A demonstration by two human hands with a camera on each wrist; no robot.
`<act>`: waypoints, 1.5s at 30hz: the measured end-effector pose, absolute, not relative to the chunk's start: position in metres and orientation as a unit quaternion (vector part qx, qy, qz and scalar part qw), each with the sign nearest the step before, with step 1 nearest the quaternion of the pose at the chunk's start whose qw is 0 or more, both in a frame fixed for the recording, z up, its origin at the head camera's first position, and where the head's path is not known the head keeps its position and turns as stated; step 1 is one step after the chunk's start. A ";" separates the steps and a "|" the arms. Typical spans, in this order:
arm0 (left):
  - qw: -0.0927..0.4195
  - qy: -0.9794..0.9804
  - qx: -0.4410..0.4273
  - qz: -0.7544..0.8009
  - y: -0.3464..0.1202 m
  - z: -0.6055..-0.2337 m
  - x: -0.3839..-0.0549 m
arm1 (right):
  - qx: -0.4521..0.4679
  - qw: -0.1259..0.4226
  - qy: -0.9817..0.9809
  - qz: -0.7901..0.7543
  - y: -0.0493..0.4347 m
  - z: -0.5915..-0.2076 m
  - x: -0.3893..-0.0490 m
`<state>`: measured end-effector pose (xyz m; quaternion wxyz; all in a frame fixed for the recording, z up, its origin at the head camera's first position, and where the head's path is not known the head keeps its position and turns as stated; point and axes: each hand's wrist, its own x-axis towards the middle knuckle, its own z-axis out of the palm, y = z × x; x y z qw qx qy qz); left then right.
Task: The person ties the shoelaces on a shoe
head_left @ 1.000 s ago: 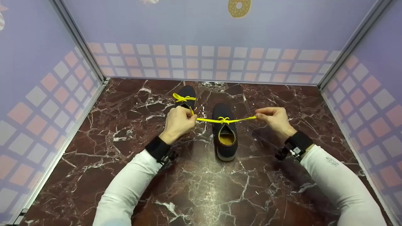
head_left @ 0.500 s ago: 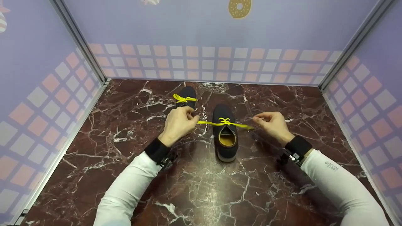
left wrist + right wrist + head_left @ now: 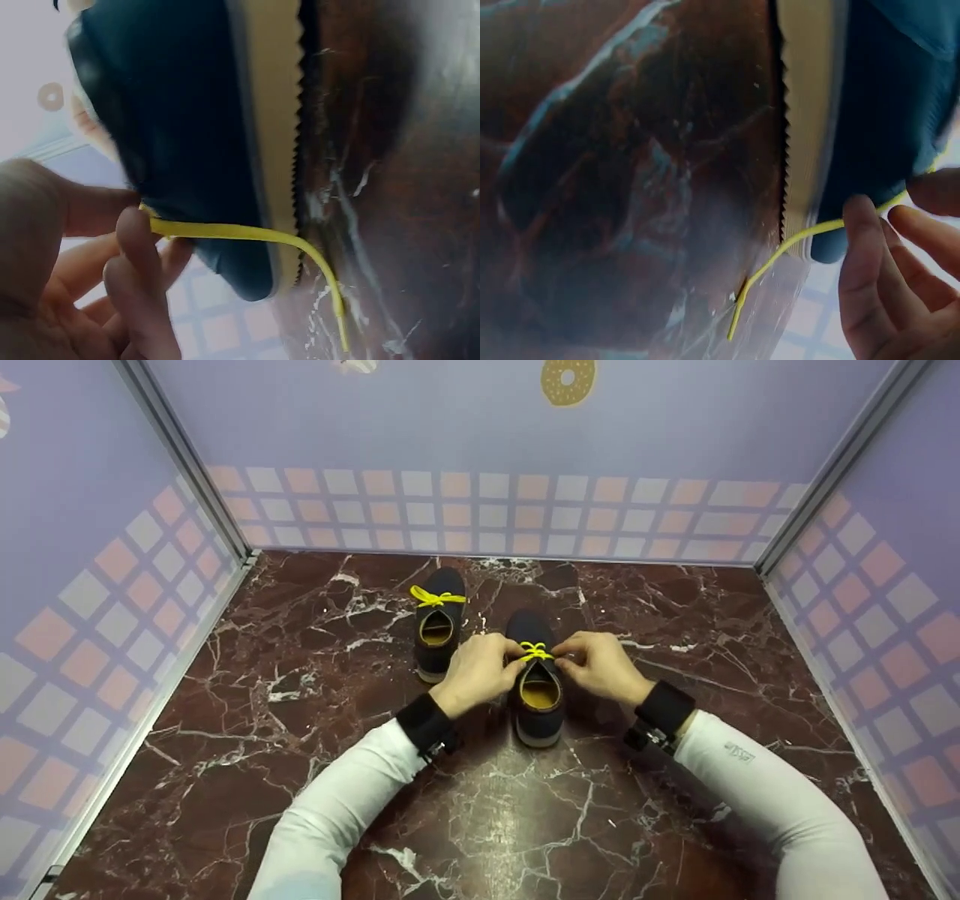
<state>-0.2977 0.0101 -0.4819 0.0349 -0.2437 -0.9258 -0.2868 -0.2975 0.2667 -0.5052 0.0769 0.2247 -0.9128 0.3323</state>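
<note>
A dark blue shoe with a tan sole stands on the floor, its yellow shoelace crossed into a small knot with loops. Left of the knot, my left hand has thumb and forefinger together on the shoelace; the lace's loose end hangs down the shoe's side. My right hand is at the other side. In the right wrist view its thumb and forefinger stand parted around the shoelace, whose end trails to the floor. The fingers partly hide the knot.
A matching dark shoe with a yellow bow stands behind and left, close to my left hand. Lilac panels with a checked band enclose the marbled floor at the back and sides.
Both hands have moved inward to the knot from either side. Earlier they held the lace ends stretched outward; the right let its end drop, and the left end now hangs loose too.
</note>
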 end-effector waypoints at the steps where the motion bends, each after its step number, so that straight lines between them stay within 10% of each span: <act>1: 0.042 -0.926 -0.240 -0.289 0.011 -0.484 -0.297 | 0.228 0.085 -0.913 0.327 0.265 -0.507 -0.298; 15: 0.031 -0.925 -0.239 -0.292 0.005 -0.490 -0.300 | 0.213 0.102 -0.915 0.327 0.261 -0.515 -0.299; 28: -0.141 -0.840 -0.275 -0.446 -0.017 -0.493 -0.315 | 0.206 0.103 -0.918 0.324 0.261 -0.516 -0.297; 45: -0.246 -0.731 -0.182 -0.610 -0.010 -0.487 -0.315 | 0.200 0.097 -0.916 0.333 0.258 -0.517 -0.296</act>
